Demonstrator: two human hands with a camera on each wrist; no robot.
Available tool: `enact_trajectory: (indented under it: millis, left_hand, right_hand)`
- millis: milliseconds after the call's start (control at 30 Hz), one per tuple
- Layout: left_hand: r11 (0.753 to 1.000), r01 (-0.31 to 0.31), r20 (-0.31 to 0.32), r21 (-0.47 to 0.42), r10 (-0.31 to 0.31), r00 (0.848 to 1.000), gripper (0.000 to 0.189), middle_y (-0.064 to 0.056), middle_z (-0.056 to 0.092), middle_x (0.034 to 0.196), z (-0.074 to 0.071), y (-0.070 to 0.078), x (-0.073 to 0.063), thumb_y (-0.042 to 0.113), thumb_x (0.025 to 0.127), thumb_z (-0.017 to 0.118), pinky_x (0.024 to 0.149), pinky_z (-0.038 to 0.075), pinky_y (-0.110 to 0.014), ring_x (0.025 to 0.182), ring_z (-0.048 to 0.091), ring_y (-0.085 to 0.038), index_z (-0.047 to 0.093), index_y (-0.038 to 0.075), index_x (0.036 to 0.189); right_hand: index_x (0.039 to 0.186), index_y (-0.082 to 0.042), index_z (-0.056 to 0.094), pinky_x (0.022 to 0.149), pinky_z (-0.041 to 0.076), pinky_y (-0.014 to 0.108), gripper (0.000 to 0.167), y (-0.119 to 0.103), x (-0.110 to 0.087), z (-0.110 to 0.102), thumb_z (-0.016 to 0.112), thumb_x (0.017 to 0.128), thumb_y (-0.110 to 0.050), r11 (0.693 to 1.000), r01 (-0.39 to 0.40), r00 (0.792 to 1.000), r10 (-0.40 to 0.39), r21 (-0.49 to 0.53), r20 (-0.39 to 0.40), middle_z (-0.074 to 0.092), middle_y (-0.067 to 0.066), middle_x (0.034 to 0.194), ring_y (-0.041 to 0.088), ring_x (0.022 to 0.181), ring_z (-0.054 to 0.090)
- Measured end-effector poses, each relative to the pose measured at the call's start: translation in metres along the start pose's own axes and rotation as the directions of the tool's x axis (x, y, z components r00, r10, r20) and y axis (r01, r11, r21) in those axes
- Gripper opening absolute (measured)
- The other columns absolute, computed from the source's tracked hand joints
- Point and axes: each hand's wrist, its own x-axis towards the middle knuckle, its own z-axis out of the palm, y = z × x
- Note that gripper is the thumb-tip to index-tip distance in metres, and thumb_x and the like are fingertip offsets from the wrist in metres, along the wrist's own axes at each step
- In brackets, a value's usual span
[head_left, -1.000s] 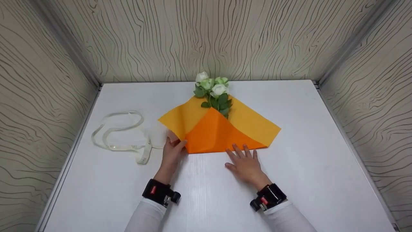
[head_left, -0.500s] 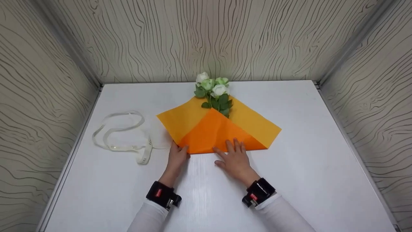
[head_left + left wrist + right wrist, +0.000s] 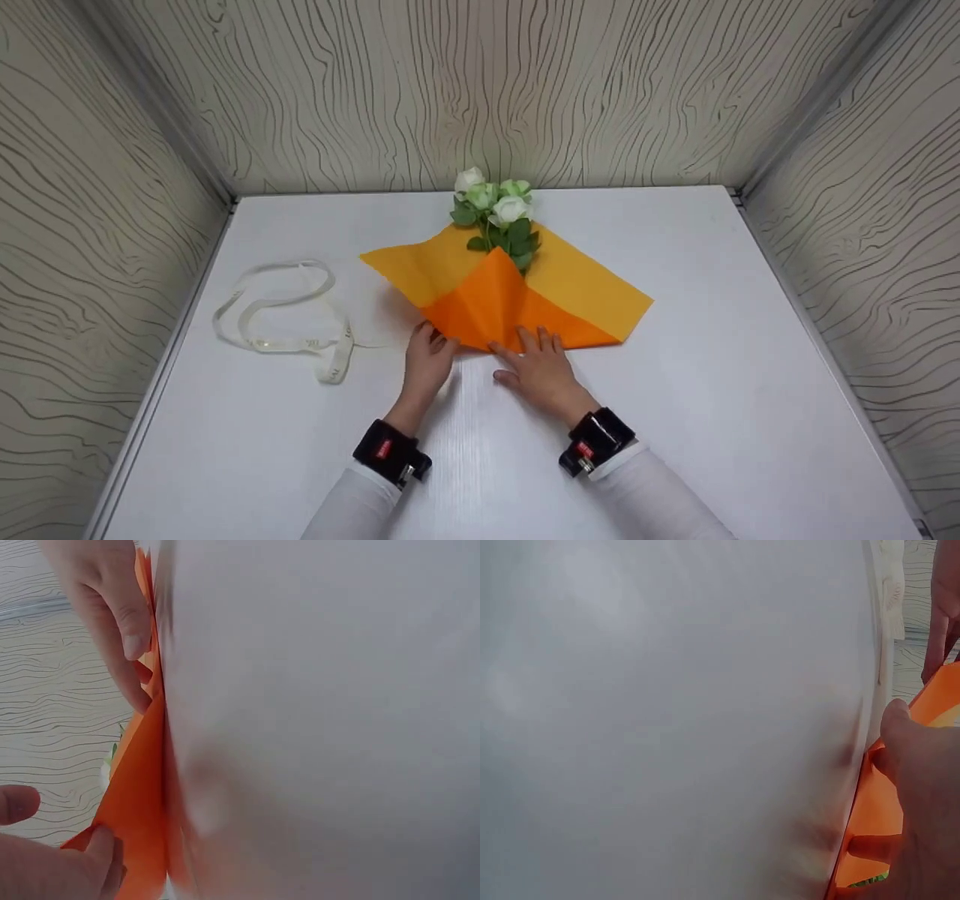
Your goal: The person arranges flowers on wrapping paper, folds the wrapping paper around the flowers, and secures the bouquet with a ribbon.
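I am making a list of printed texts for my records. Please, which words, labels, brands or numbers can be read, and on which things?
No text can be read with certainty.
Ribbon: printed letters, too small and blurred to read.
Left wristband: red label, too blurred to read.
Right wristband: another red label, likewise unreadable.
Paper: no text seen.

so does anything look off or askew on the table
Nothing looks spilled or damaged. The orange paper is askew: its left side is raised at the left grip, the right flatter, probably from handling. Further left, the pale ribbon lies in loose, untidy loops.
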Motion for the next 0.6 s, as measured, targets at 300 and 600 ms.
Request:
enact_trajectory:
  millis: [300,600]
  left_hand:
    - [0.983,-0.13,0.213,0.131,0.1,0.972,0.077,-0.02,0.041,0.149,0.017,0.003,-0.001,0.009,0.096,0.059,0.104,0.04,-0.047,0.129,0.048,-0.035,0.013,0.008,0.158]
    - [0.877,-0.315,0.342,0.363,0.19,0.92,0.074,-0.019,0.027,0.157,0.029,0.004,-0.003,0.016,0.097,0.062,0.113,0.026,-0.044,0.142,0.029,-0.03,0.018,-0.002,0.155]
  right_hand:
    - [0.15,-0.038,0.041,0.107,0.02,0.067,0.058,-0.005,0.001,0.003,0.048,0.096,-0.059,1.0,0.007,0.998,-0.008,-0.02,-0.061,0.029,0.017,0.155,0.057,0.133,0.028]
    - [0.148,-0.024,0.047,0.109,0.019,0.066,0.055,0.002,-0.002,0.006,0.048,0.1,-0.051,0.994,0.037,0.994,-0.027,0.101,-0.106,0.031,0.017,0.155,0.059,0.134,0.026]
